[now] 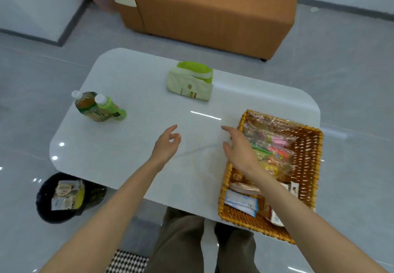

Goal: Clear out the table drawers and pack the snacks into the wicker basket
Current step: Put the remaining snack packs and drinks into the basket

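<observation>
On the table (128, 140), to my right, sits the wicker basket (315, 166) with snack packets (270, 142) in it. Two bottles (98, 106) stand to my left, the tissue pack (189, 83) at far centre. The waste bin (42, 200) is on the floor left of the table, the ottoman (213, 10) behind.

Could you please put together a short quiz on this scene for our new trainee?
1. True or false: the left hand and the right hand each grip something.
2. How many bottles stand on the table?
3. The wicker basket sits: A) on the floor; B) on the table, at the person's right; C) on the brown seat.
Key: 1 false, both are empty; 2 two; 3 B.
</observation>
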